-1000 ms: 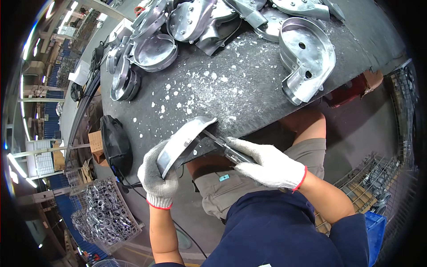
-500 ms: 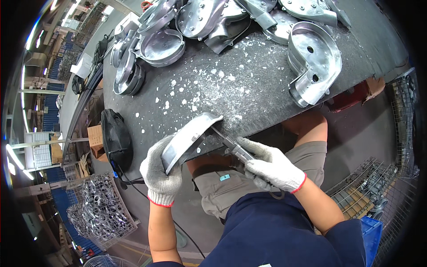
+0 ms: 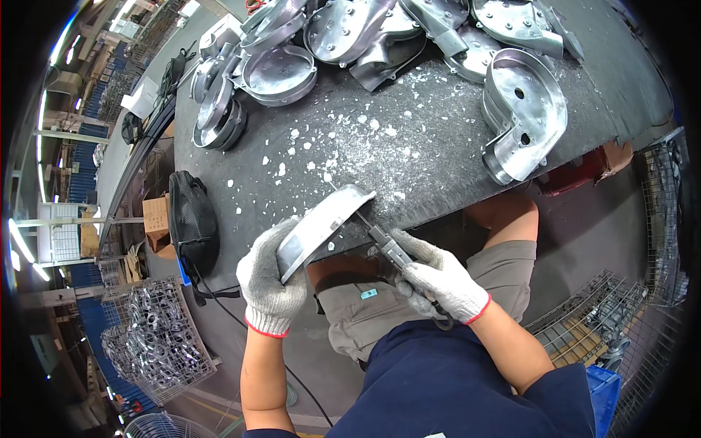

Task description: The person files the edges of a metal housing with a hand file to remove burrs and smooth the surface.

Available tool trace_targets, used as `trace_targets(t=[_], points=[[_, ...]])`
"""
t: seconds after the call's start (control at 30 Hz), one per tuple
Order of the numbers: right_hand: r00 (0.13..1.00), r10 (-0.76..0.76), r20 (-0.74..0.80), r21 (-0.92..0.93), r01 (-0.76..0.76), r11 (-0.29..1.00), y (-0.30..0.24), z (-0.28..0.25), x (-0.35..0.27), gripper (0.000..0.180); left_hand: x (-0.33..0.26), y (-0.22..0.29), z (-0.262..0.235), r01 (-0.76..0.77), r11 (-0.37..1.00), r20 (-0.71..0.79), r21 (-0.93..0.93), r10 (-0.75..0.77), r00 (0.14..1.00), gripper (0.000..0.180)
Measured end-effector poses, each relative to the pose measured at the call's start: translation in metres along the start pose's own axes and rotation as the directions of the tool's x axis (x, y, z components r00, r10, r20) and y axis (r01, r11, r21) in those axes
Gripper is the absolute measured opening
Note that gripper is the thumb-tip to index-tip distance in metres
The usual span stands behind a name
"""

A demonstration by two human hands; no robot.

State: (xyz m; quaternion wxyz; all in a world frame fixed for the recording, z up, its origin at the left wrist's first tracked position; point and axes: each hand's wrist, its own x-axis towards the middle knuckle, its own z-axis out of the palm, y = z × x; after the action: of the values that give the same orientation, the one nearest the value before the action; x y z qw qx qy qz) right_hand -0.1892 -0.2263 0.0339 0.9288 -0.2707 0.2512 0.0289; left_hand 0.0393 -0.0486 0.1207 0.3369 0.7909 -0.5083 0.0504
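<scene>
My left hand (image 3: 269,281), in a white knit glove, grips a silvery cast-metal housing (image 3: 321,225) by its near end, tilted up above the table's front edge. In my gloved right hand (image 3: 444,279) is a slim grey hand-held deburring tool (image 3: 391,248), fingers wrapped round its body. Its thin tip points up and left at the housing's underside; the housing partly hides the tip, so I cannot tell whether they touch. A dark loop hangs below the tool by my right hand.
Pale flakes and shavings (image 3: 343,146) litter the dark tabletop (image 3: 431,164). Several metal housings (image 3: 277,73) are heaped along its far side; another housing (image 3: 522,117) stands at the right. A black mesh bag (image 3: 193,226) sits at the left edge. Wire baskets of parts (image 3: 157,339) flank me.
Hands, housing and tool appear slightly further right, while the view itself has shifted a little. The tool is turned somewhat in my right hand. Both grips hold.
</scene>
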Motion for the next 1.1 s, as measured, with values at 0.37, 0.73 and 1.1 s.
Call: trace_targets(t=[0.37, 0.73, 1.1], points=[[0.999, 0.016, -0.05, -0.379, -0.034, 0.925, -0.024, 0.0, -0.025, 0.082, 0.006, 0.002, -0.008, 0.091, 0.995, 0.033, 0.028, -0.092, 0.995, 0.035], [0.952, -0.234, -0.197, -0.898, -0.079, 0.432, -0.026, -0.023, -0.07, 0.106, -0.087, -0.037, 0.054, -0.372, 0.923, 0.235, 0.096, 0.342, 0.91, 0.043], [0.965, -0.253, 0.071, -0.996, 0.084, 0.04, -0.019, -0.001, -0.06, 0.073, -0.085, -0.039, 0.058, -0.361, 0.928, 0.182, 0.088, 0.342, 0.922, 0.041]])
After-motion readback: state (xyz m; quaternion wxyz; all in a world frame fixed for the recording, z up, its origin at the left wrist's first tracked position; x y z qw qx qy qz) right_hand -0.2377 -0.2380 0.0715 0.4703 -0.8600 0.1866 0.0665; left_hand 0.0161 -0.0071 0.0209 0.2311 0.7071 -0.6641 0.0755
